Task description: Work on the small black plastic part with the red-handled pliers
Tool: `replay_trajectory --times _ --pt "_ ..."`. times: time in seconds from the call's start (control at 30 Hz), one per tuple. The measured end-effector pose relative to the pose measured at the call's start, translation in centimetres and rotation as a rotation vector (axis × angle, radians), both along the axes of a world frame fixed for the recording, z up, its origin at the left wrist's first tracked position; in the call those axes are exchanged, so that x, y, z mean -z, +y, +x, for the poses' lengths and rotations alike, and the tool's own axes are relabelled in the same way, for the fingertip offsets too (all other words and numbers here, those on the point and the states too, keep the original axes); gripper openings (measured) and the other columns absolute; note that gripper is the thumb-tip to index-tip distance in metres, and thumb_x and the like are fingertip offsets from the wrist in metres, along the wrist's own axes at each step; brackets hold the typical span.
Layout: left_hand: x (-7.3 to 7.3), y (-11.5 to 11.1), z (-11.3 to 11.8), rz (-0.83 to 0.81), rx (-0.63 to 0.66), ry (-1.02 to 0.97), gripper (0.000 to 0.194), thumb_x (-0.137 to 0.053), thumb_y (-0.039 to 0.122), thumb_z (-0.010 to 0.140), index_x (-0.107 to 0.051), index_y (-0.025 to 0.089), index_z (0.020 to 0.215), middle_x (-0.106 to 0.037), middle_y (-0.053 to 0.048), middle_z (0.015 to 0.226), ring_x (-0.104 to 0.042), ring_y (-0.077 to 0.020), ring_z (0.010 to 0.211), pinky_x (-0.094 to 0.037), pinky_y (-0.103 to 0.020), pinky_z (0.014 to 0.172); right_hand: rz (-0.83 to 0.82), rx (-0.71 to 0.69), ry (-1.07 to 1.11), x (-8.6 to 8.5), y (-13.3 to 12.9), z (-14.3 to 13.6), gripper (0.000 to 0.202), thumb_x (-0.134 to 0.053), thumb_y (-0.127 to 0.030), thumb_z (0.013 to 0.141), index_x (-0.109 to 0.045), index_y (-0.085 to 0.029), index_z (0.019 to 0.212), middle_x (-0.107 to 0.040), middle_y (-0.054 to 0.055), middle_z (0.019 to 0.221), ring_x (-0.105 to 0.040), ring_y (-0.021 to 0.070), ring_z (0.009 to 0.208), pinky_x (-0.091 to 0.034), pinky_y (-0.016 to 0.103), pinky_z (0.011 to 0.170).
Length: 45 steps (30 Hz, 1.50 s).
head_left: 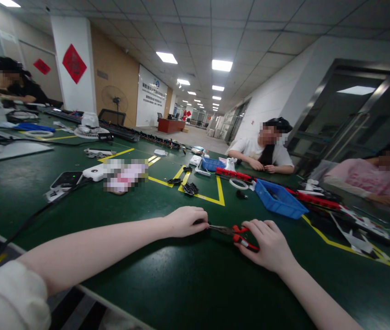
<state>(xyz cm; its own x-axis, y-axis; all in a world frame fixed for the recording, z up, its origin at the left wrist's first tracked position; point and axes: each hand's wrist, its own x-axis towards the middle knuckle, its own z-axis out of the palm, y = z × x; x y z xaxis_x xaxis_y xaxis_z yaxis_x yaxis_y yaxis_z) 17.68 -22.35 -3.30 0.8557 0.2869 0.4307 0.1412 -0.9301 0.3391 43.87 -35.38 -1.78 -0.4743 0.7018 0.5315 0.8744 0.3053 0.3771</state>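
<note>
Red-handled needle-nose pliers (238,233) are in my right hand (270,243), its fingers around the handles. Their long jaws point left and reach the fingertips of my left hand (187,222). My left fingers are pinched around a small dark piece, mostly hidden, at the tip of the jaws. Both hands are just above the green tabletop (167,275). Beyond my left hand lies a small pile of black parts (190,188) by the yellow tape, with more black pieces (173,181) beside it.
A blue bin (279,199) stands beyond my right hand, near a white ring (238,184) and a small black part (241,195). A phone (126,176) and a white device (95,172) with a cable lie left. Co-workers (263,146) sit across the table.
</note>
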Motion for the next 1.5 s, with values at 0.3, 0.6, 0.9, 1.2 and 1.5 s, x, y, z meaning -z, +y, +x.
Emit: replay_trajectory --times 0.3,0.6,0.9,1.2,1.5 --pt "0.0 0.0 -0.1 -0.049 0.001 0.01 0.013 -0.047 0.025 0.094 -0.058 0.019 0.093 -0.062 -0.001 0.091 -0.059 -0.0142 0.081 -0.043 -0.022 0.072 -0.034 0.002 0.023 -0.2 -0.1 -0.2 0.037 -0.06 -0.044 0.079 -0.06 -0.015 0.103 -0.067 0.01 0.093 -0.06 0.0212 0.08 -0.04 0.036 0.075" --pt "-0.1 0.0 -0.2 0.06 0.041 0.063 0.017 -0.042 0.028 0.097 -0.057 0.021 0.102 -0.059 -0.002 0.096 -0.06 -0.0141 0.082 -0.043 -0.022 0.071 -0.07 -0.004 0.034 -0.2 0.0 0.1 0.037 -0.06 -0.044 0.079 -0.059 -0.014 0.102 -0.066 0.011 0.095 -0.059 0.0215 0.081 -0.04 0.037 0.076" --pt "-0.2 -0.3 -0.3 0.113 0.049 0.075 0.018 -0.049 0.035 0.093 -0.058 0.021 0.1 -0.058 -0.003 0.101 -0.061 -0.0144 0.078 -0.045 -0.024 0.071 -0.084 0.002 0.028 -0.6 -0.2 -0.1 0.036 -0.06 -0.045 0.079 -0.061 -0.015 0.099 -0.067 0.01 0.093 -0.059 0.0209 0.078 -0.04 0.037 0.075" --pt "0.3 0.0 -0.3 0.01 0.071 0.016 0.01 -0.056 0.025 0.087 -0.06 0.02 0.095 -0.057 -0.002 0.112 -0.062 -0.0138 0.089 -0.048 -0.023 0.081 -0.064 -0.003 0.001 -0.6 -0.2 0.8 0.037 -0.06 -0.045 0.08 -0.062 -0.014 0.1 -0.067 0.011 0.093 -0.06 0.0217 0.08 -0.039 0.037 0.077" --pt "0.3 0.2 -0.3 -0.029 0.079 0.011 0.011 -0.057 0.027 0.089 -0.062 0.022 0.098 -0.059 -0.001 0.106 -0.062 -0.0141 0.09 -0.046 -0.022 0.08 -0.007 -0.003 0.019 -0.2 0.0 1.5 0.041 -0.061 -0.045 0.08 -0.058 -0.015 0.107 -0.067 0.011 0.1 -0.061 0.0235 0.089 -0.04 0.039 0.083"
